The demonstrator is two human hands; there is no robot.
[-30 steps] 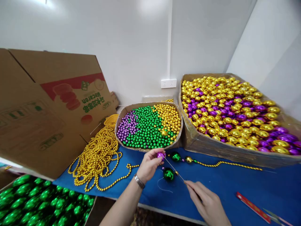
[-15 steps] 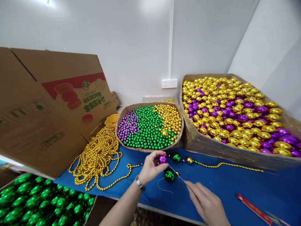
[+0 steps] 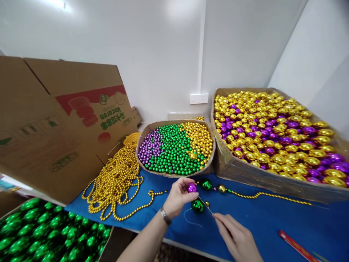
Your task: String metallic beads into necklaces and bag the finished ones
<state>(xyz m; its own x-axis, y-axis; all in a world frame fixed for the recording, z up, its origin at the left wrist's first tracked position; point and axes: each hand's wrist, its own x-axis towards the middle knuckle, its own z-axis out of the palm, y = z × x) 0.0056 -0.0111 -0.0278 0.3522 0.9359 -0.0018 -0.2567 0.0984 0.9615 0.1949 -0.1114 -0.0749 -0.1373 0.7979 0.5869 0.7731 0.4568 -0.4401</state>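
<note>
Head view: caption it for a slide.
Left hand pinches a shiny purple bead; right hand guides a thin needle.

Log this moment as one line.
left hand: holds purple bead | right hand: pinches needle | green bead: on blue cloth

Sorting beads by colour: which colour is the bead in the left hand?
Purple bead, pinched by the left hand; head view.

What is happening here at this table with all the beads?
A person is stringing beads. The left hand pinches a purple bead, while the right hand holds a thin needle aimed at it. A green bead lies between the hands on the blue table, with a partly strung strand beside it.
</note>
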